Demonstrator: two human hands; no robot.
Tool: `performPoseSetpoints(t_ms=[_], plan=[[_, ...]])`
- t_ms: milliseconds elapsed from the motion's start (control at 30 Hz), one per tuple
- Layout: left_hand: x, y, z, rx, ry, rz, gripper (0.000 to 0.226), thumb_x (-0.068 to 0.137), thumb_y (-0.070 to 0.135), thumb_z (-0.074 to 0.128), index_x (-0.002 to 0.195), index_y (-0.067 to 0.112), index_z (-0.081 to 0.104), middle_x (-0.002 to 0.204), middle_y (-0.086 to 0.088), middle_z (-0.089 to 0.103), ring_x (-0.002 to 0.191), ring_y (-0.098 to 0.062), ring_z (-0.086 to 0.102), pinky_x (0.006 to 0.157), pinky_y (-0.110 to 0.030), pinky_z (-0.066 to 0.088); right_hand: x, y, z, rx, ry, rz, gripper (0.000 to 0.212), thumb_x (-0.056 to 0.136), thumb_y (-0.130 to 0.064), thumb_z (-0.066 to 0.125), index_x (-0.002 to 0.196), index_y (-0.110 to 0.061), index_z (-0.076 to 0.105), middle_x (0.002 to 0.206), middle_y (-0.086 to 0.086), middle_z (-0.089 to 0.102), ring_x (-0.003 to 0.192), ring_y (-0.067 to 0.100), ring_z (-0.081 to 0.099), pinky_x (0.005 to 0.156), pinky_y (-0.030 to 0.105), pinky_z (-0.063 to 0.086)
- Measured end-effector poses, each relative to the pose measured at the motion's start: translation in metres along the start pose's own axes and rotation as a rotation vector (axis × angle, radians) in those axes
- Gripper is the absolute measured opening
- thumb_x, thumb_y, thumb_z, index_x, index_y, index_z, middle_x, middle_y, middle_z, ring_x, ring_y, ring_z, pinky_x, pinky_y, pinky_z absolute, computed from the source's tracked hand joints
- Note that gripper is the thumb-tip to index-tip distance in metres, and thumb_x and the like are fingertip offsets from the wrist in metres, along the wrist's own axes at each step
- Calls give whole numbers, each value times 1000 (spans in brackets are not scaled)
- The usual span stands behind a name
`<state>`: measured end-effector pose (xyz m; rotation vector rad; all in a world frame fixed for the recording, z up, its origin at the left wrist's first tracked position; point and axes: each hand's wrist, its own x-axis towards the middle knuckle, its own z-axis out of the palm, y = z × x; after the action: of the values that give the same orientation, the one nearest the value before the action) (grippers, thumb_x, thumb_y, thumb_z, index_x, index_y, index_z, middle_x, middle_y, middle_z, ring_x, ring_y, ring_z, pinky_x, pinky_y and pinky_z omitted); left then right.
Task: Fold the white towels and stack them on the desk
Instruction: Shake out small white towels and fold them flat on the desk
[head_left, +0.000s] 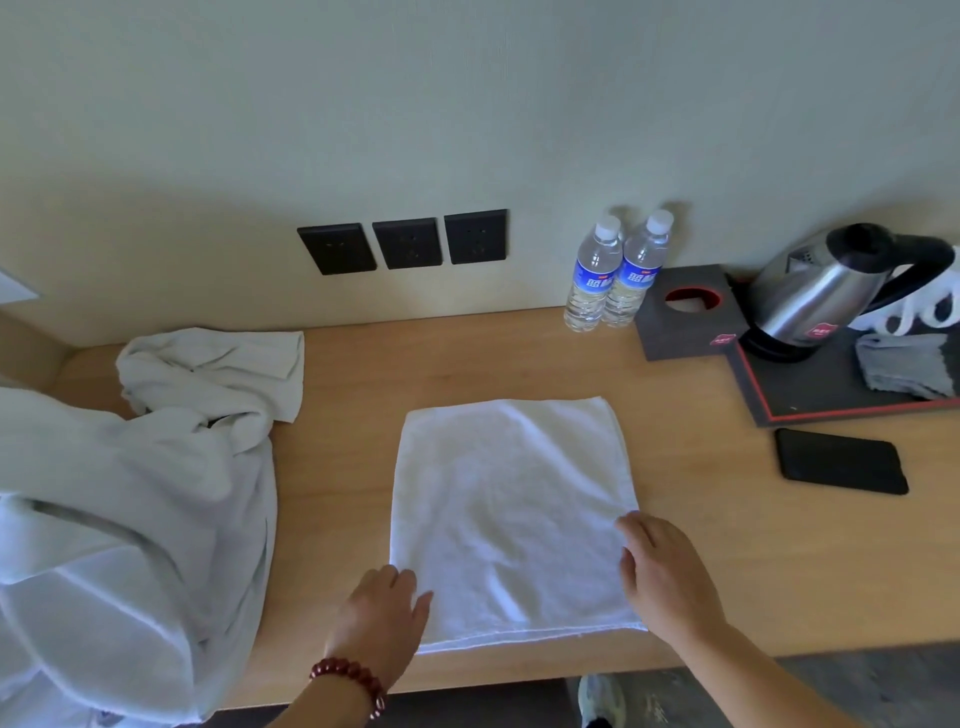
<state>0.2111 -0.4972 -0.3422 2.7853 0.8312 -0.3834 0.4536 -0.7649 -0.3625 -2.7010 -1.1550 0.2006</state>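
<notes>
wooden desk (701, 545) running along a pale wall, three dark wall sockets (405, 242) sitting just above the surface. folded white towel (511, 514) lying flat near the front edge, roughly centre. left hand (382, 618) resting on the towel's near-left corner, fingers relaxed and lying flat, not pinching; red bead bracelet (349, 688) sitting on that wrist. right hand (662, 571) pressing on the towel's right edge, fingers loosely bent over the cloth; cannot tell whether gripping the edge or only lying on it. unfolded white towels (130, 493) lying heaped at the left end, well apart from the flat one, one piece bunching up toward the wall. two water bottles (615, 273) standing upright, touching each other, at the back right. steel kettle (831, 291) sitting on a dark tray (810, 387), grey cloth (906, 364) lying beside it on the tray. black phone (841, 461) lying flat just in front of the tray.
</notes>
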Motion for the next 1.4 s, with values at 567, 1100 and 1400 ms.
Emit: performPoseSetpoints(t_ms=[567, 1100, 1400], plan=[[98, 39, 51, 43, 48, -54, 80, 93, 73, 28, 156, 25, 29, 166, -8, 15, 150, -34, 19, 111, -60, 21, 86, -46, 66, -57, -216, 99, 72, 99, -70, 20, 160, -32, 17, 168, 2, 16, 154, 29, 15, 117, 55, 14], [161, 17, 30, 140, 111, -78, 80, 97, 70, 19, 155, 17, 32, 164, -12, 15, 152, -29, 10, 116, -56, 12, 144, -31, 66, -78, -156, 88, 77, 94, -76, 2, 160, -37, -1, 168, -1, -10, 154, 27, -12, 121, 55, -4], [200, 44, -9, 113, 139, -56, 77, 96, 71, 4, 158, 27, -11, 163, -4, -25, 148, -26, -28, 120, -52, -11, 185, -57, 46, -3, -106, 1, 75, 94, -74, 0, 159, -37, -10, 166, -4, -21, 151, 20, -24, 121, 51, -12]])
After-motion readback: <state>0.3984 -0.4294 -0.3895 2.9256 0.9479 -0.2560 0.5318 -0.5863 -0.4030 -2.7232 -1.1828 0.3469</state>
